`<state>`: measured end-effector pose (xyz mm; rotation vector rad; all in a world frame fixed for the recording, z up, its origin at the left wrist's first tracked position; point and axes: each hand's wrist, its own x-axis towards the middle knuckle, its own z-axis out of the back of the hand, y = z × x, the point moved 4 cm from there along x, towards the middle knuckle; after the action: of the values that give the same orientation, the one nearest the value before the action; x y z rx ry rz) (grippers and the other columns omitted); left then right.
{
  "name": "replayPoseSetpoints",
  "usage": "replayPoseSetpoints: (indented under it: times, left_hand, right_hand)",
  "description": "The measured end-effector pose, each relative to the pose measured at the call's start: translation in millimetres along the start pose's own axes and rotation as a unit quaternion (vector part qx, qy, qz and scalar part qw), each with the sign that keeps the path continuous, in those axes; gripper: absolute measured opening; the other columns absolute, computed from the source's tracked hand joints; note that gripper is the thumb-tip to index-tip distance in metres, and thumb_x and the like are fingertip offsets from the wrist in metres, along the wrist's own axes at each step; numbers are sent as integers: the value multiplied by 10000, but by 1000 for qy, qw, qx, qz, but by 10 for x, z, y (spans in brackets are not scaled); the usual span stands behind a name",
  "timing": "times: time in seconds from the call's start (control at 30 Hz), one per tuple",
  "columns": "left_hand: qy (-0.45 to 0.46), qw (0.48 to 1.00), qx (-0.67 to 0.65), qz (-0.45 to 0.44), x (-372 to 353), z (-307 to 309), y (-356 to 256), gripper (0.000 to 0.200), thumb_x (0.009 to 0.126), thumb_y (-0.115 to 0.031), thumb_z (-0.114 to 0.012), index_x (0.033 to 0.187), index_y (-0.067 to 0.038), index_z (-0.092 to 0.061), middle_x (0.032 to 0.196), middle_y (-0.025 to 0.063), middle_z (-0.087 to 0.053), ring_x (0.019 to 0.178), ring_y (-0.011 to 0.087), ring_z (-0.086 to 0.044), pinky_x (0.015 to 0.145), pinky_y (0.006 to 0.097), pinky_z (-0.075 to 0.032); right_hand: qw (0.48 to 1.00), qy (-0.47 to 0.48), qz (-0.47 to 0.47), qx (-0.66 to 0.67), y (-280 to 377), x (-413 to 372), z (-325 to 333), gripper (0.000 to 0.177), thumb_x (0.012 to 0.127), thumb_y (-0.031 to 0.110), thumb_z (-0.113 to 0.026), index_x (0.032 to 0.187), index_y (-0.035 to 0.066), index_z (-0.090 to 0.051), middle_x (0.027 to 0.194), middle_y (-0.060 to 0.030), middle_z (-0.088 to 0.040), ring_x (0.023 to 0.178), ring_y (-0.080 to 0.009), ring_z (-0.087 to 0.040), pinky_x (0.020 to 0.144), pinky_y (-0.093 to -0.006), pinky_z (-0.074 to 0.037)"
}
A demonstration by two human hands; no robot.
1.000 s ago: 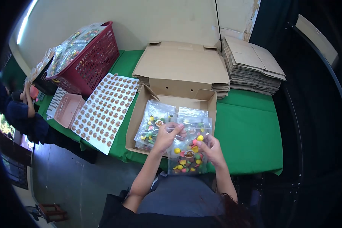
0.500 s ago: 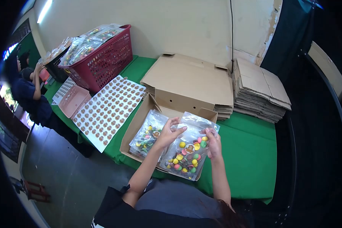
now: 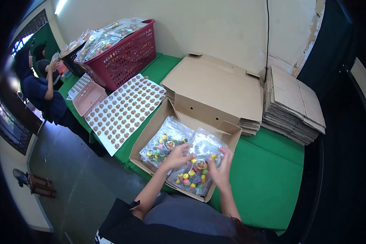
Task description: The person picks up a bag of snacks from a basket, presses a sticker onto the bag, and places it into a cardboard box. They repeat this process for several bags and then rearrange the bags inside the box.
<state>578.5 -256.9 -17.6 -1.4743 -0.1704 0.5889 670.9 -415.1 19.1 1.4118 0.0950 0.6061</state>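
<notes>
A clear plastic bag of colourful round pieces, with a round brown sticker, lies in the right half of an open cardboard box. My left hand rests over its upper left part, thumb and fingers apart. My right hand is at the bag's upper right side, its thumb on the plastic and its fingers spread from it. Beside it, in the box's left half, are similar stickered bags, partly under my left hand.
Behind the box are flat cardboard boxes and another cardboard stack. Sticker sheets, a pink tray and a red basket of filled bags stand leftward on the green-covered table. A person stands at the far left.
The bag has gone down into the box's right half, where it was held higher before. Both hands have lowered with it, and their fingers have loosened. The view has shifted slightly.
</notes>
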Motion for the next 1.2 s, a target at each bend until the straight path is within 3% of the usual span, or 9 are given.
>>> replayPoseSetpoints:
  times: [0.07,0.13,0.2,0.27,0.47,0.67,0.8,0.97,1.2]
  left_hand:
    - [-55,968,212,-123,54,-65,5,552,697,-235,-640,1121,34,-411,903,155,-557,778,203,-560,643,316,-461]
    - [-53,974,198,-98,24,-51,-175,582,670,-260,-646,1123,21,-413,951,167,-534,846,256,-541,748,343,-418]
    - [-167,909,297,-238,-1,111,-240,574,651,-224,-662,1126,-3,-426,1030,154,-483,946,273,-482,777,334,-396]
    - [-135,927,283,-205,-6,289,-331,613,636,-251,-665,1146,-28,-410,1140,174,-402,1064,303,-392,874,350,-329]
    - [43,849,514,-114,-46,477,57,884,500,-423,-720,1226,-109,-326,1278,229,-228,1199,405,-170,987,453,-151]
    - [0,856,509,-86,18,474,96,904,477,-466,-721,1193,-67,-338,1263,250,-235,1192,436,-149,992,461,-123]
    - [-111,828,550,-10,34,288,47,876,486,-413,-736,1133,5,-318,1159,231,-332,1160,438,-211,921,612,-107]
    - [-138,803,580,-4,78,294,97,790,489,-288,-726,1096,-18,-300,1140,186,-331,1135,413,-257,857,677,-132]
    - [-92,861,500,3,74,534,60,744,533,-198,-659,1149,-53,-269,1115,156,-335,1091,333,-325,839,614,-233]
  right_hand:
    - [958,175,96,-207,107,-105,-173,485,710,188,-569,1099,-17,-365,1161,-232,-306,1087,-386,-297,909,-458,-267]
    - [934,237,99,-249,103,-240,-280,523,718,248,-559,1129,-6,-359,1195,-247,-276,1115,-420,-246,921,-486,-232]
    - [904,298,95,-290,66,-335,-334,564,726,309,-549,1159,5,-353,1229,-261,-247,1143,-455,-194,932,-513,-197]
    - [870,369,79,-318,-9,-425,-408,625,728,380,-536,1206,37,-325,1259,-263,-214,1170,-480,-126,941,-534,-158]
    - [872,384,50,-299,-119,-388,-398,655,742,469,-487,1217,46,-334,1277,-256,-217,1191,-454,-117,954,-531,-133]
    - [888,339,30,-310,-116,-349,-466,646,758,510,-419,1147,-5,-390,1219,-252,-309,1168,-425,-204,938,-529,-169]
    - [865,296,-44,-403,53,-198,-711,694,747,524,-430,989,-126,-436,1061,-224,-448,1068,-353,-357,875,-504,-265]
    - [801,330,-129,-483,-1,-135,-982,547,713,421,-504,1089,28,-451,1197,-217,-324,1095,-433,-314,825,-591,-268]
    - [747,389,-100,-530,-88,-322,-1022,461,708,250,-475,1165,278,-427,1309,-187,-175,1131,-524,-181,885,-628,-151]
